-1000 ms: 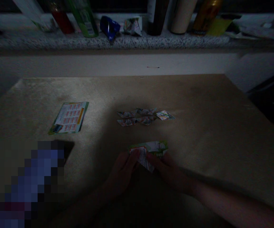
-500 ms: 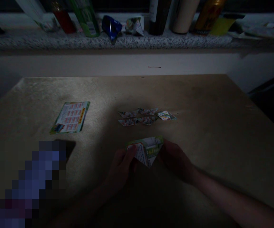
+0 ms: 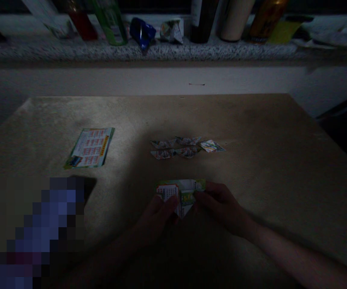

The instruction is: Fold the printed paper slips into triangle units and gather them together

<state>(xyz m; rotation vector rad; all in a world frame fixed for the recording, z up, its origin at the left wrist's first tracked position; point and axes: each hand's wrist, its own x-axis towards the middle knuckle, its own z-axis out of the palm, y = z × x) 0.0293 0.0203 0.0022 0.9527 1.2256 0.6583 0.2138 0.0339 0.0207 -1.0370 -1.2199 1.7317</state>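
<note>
A folded paper leaflet [image 3: 188, 197], printed in green and white and pointed at the bottom, is held between my two hands above the table. My left hand [image 3: 161, 208] pinches its left side, thumb lying over the printed text. On the right edge, my right hand [image 3: 218, 200] grips the paper with thumb in front and fingers partly behind. Beyond the hands lie several small folded paper boats [image 3: 188, 151], close together. A flat diamond-shaped folded paper [image 3: 212, 146] rests at their right end.
A stack of printed leaflets [image 3: 90, 147] lies on the table [image 3: 266, 132] at the left. A pixelated, blurred-out object [image 3: 53, 216] covers the lower left. Along the granite windowsill [image 3: 167, 51] stand a green bottle [image 3: 110, 24], a dark bottle [image 3: 202, 22] and a crumpled blue wrapper [image 3: 142, 33].
The folded leaflet has come slightly lower and its top edge now lies level. My right thumb has moved onto its front face, and my left hand has shifted a little.
</note>
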